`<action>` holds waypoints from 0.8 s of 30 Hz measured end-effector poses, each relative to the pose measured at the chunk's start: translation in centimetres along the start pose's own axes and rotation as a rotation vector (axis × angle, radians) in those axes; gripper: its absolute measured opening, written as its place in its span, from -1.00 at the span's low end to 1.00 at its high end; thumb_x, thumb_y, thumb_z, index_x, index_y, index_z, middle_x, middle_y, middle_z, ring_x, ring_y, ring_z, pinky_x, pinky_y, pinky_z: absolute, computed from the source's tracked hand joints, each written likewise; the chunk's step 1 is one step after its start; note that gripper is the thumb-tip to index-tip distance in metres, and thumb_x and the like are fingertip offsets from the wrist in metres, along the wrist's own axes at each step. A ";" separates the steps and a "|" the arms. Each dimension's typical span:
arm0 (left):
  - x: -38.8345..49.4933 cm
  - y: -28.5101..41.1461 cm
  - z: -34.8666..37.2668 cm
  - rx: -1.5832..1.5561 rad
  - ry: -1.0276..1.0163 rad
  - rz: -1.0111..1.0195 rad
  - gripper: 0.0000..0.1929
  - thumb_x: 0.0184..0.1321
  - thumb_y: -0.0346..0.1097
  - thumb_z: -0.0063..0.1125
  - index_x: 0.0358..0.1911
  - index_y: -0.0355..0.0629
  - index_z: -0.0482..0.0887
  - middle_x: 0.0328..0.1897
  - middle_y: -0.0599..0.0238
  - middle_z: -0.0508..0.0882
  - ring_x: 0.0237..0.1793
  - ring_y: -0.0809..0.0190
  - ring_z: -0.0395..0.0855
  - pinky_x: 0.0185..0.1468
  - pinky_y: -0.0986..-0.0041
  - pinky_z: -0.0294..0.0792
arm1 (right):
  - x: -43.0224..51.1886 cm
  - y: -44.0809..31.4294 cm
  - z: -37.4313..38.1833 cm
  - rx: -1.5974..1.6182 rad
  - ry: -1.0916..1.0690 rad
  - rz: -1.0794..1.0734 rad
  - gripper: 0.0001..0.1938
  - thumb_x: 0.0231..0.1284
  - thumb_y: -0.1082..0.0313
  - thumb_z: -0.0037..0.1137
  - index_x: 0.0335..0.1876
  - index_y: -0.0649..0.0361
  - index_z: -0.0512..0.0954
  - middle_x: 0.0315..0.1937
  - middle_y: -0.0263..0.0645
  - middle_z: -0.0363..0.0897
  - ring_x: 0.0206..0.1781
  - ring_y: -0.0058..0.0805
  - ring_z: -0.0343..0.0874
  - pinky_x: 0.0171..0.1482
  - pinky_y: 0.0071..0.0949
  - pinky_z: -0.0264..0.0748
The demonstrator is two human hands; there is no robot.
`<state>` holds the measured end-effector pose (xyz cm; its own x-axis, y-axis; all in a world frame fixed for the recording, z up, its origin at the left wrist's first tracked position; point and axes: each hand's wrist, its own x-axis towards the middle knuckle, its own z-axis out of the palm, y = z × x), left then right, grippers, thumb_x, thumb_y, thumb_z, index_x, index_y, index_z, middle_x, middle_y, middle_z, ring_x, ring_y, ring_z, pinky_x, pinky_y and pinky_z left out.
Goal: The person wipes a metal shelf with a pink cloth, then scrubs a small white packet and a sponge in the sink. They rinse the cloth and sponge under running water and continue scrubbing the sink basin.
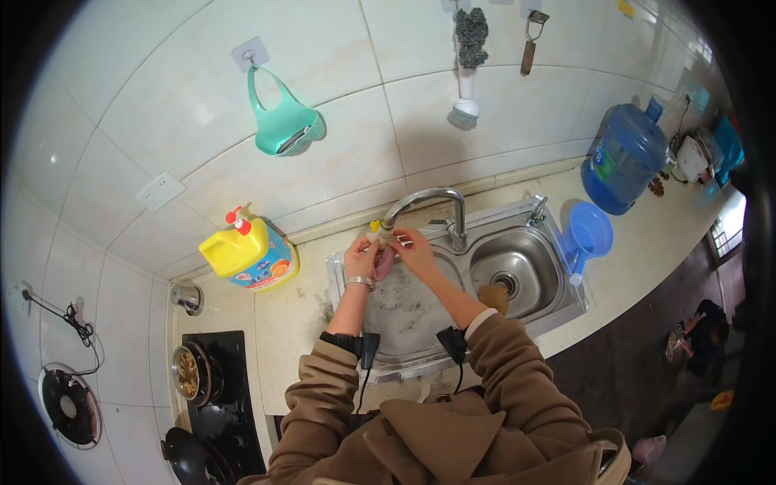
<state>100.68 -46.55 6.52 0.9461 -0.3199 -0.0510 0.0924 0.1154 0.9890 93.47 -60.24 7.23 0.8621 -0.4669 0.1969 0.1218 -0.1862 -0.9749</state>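
A chrome gooseneck faucet (pixel 462 212) arches over the left basin of a steel double sink (pixel 436 345). Cloth (pixel 385 235), beige and wrapped around the faucet's spout end, lies between my hands. My left hand (pixel 362 254) pinches it from the left, and a bracelet circles that wrist. From the right, my right hand (pixel 414 251) touches the same cloth with bent fingers. Pinkish cloth (pixel 383 264) hangs below, beside my left hand. A small yellow piece (pixel 375 225) shows above the fingers. Cloudy water with dark specks lies in the left basin.
A yellow detergent jug (pixel 248 254) stands left of the sink. Right of it are a blue dipper (pixel 588 233) and a large blue water bottle (pixel 627 157). A brown sponge (pixel 494 298) sits in the right basin. A person (pixel 703 339) is at the lower right.
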 end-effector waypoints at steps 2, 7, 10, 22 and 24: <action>0.5 -1.4 -1.1 -0.281 -0.008 -0.197 -0.79 0.22 -0.41 0.11 -0.08 -0.20 0.60 -0.19 0.30 0.71 -0.33 0.33 0.66 -0.29 0.54 0.51 | 0.1 0.1 -0.4 0.089 -0.023 -0.007 -0.73 0.12 0.43 0.24 -0.05 0.24 0.52 -0.20 -0.24 0.61 -0.21 -0.49 0.62 -0.22 -0.50 0.58; 0.3 -4.7 -2.2 -0.739 -0.272 -0.398 -0.72 0.28 -0.32 -0.06 0.05 -0.16 0.48 -0.04 0.14 0.67 -0.15 0.11 0.69 -0.32 0.34 0.54 | -0.2 -0.5 -0.8 0.047 -0.018 -0.121 -0.77 0.09 0.46 0.25 -0.14 0.24 0.52 -0.24 -0.22 0.58 -0.24 -0.40 0.62 -0.23 -0.46 0.59; -0.9 -5.3 -2.0 -0.723 -0.407 -0.279 -0.71 0.27 -0.27 -0.03 0.02 -0.16 0.49 -0.04 0.15 0.67 -0.12 0.11 0.68 -0.36 0.30 0.51 | -0.9 -0.8 -1.0 0.009 -0.014 -0.157 -0.79 0.07 0.52 0.22 -0.16 0.25 0.51 -0.18 -0.18 0.53 -0.24 -0.34 0.61 -0.22 -0.44 0.60; -4.5 -3.4 1.8 -0.008 -0.145 0.261 -0.80 0.04 -0.36 0.06 -0.23 -0.18 0.49 -0.31 0.29 0.62 -0.27 0.25 0.61 -0.20 0.53 0.42 | -3.0 0.1 -2.5 -0.259 -0.139 -0.551 -0.78 0.01 0.56 0.19 -0.18 0.23 0.52 -0.06 -0.11 0.45 -0.09 -0.15 0.53 -0.05 -0.34 0.50; -4.7 -3.9 1.7 0.620 -0.056 0.505 -0.82 0.18 -0.32 0.01 -0.16 -0.16 0.45 -0.27 0.27 0.61 -0.21 0.25 0.60 -0.24 0.44 0.42 | -3.5 -0.2 -2.4 -0.228 -0.021 -0.540 -0.84 0.08 0.48 0.20 -0.21 0.24 0.53 -0.11 -0.12 0.49 -0.09 -0.22 0.55 -0.04 -0.35 0.49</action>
<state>95.37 -47.10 3.18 0.8087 -0.4174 0.4145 -0.5483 -0.2796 0.7882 89.26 -60.70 6.95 0.7170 -0.2376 0.6553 0.4399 -0.5751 -0.6898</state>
